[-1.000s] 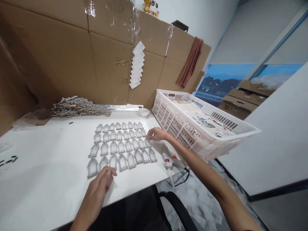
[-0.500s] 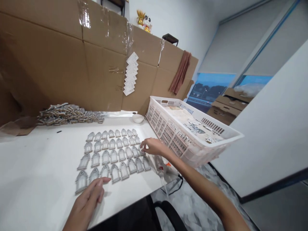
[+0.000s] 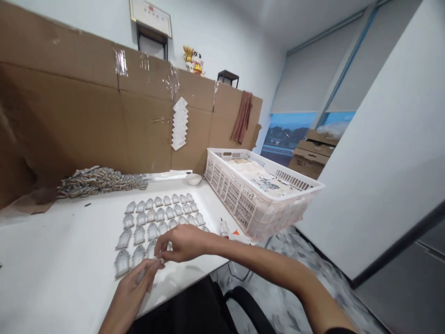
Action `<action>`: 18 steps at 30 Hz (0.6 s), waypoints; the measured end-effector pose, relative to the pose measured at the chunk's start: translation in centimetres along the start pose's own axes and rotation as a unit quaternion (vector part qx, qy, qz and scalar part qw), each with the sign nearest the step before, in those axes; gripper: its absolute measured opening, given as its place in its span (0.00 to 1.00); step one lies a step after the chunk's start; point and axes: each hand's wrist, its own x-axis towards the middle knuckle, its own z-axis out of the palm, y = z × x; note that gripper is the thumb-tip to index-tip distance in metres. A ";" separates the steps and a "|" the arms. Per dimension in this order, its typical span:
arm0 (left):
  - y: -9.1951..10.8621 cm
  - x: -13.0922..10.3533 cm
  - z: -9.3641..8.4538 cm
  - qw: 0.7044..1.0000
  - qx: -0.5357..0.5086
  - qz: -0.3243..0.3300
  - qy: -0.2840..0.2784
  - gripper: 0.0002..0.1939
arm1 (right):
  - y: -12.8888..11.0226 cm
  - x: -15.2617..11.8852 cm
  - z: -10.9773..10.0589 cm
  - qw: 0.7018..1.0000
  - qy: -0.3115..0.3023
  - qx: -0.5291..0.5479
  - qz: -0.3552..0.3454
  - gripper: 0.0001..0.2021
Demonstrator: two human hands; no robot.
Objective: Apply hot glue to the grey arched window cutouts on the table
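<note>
Rows of small grey arched window-shaped pieces [image 3: 139, 235] lie on the white table [image 3: 79, 260]. Over the front rows, my right hand [image 3: 182, 243] has its thumb and fingers pinched together, and its tips meet those of my left hand [image 3: 134, 283]. My left hand is closed at the near edge of the rows, also in a pinch. Something tiny and pale shows between the fingertips, too small to make out. Part of the front rows is hidden behind my right hand and forearm.
A heap of similar pieces [image 3: 100, 182] lies by the cardboard wall [image 3: 146, 125]. A small white bowl [image 3: 193, 179] stands at the back. To the right are a white plastic crate [image 3: 243, 204] and a glue gun [image 3: 225, 229] near the table edge.
My right hand has moved left from the right end of the rows to my left hand. My left hand's fingers have closed. The view has tilted up somewhat.
</note>
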 end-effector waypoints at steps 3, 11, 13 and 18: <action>-0.2 0.2 0.1 1.000 0.004 0.026 -0.005 0.34 | 0.0 0.3 -0.4 0.999 -0.020 0.022 0.025 0.10; -1.6 0.6 0.1 0.999 -0.012 0.012 0.031 0.33 | 0.2 0.4 0.3 0.995 0.006 0.064 0.072 0.10; -1.7 0.6 -0.1 0.997 -0.016 -0.023 0.072 0.35 | 0.8 0.4 -0.4 0.994 0.048 0.072 0.073 0.09; -1.7 0.2 0.4 0.958 -0.152 -0.174 0.172 0.37 | 5.2 1.0 -3.9 0.984 0.127 0.094 0.085 0.05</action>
